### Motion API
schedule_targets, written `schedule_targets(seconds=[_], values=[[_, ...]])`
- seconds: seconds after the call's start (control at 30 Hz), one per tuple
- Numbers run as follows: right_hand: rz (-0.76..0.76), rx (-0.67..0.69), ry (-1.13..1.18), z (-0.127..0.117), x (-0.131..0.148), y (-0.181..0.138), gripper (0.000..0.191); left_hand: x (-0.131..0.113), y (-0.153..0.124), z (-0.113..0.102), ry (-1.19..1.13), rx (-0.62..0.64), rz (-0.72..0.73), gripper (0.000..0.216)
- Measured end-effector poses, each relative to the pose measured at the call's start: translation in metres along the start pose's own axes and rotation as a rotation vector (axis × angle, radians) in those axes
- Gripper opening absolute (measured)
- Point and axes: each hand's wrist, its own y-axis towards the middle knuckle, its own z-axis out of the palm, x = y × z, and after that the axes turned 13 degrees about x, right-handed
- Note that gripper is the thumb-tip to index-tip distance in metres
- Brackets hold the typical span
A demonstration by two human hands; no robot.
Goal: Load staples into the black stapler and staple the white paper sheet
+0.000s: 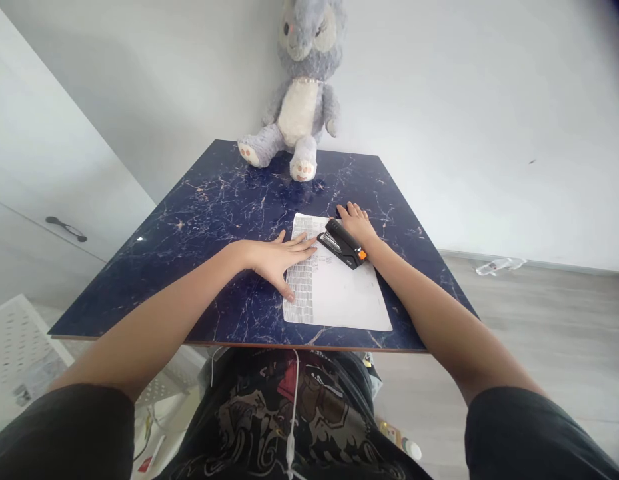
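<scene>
A sheet of paper [346, 300] with dense print along its left side lies on the blue marbled table [229, 200]. My left hand [284, 261] rests with fingers spread over the paper's left edge, its thumb on the printed strip. On the upper right part of the sheet is a black stapler [343, 245] with an orange piece at one end. My right hand [356, 225] lies flat at the paper's upper right edge, just beyond the stapler, fingers stretched out. Whether it touches the stapler I cannot tell. Both hands hold nothing.
A grey plush toy [302, 100] sits at the table's back against the wall. To the left stands a white cabinet with a dark handle [66, 229]. A white perforated basket [19, 353] is below left. Clear plastic packaging [499, 267] lies on the floor at right.
</scene>
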Motion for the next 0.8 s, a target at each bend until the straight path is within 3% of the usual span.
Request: schedule_targets(seconds=[0.53,0.8], values=[[0.019,0.015,-0.019,-0.0025,0.0036,-0.0013,0.069,0.0074,0.0025,0.0069,-0.048,-0.075,0.058,0.132],[0.033,0.014,-0.029,0.0001,0.0056,-0.0011,0.069,-0.0003,0.0004,0.0023,-0.002,-0.016,-0.006,0.136]])
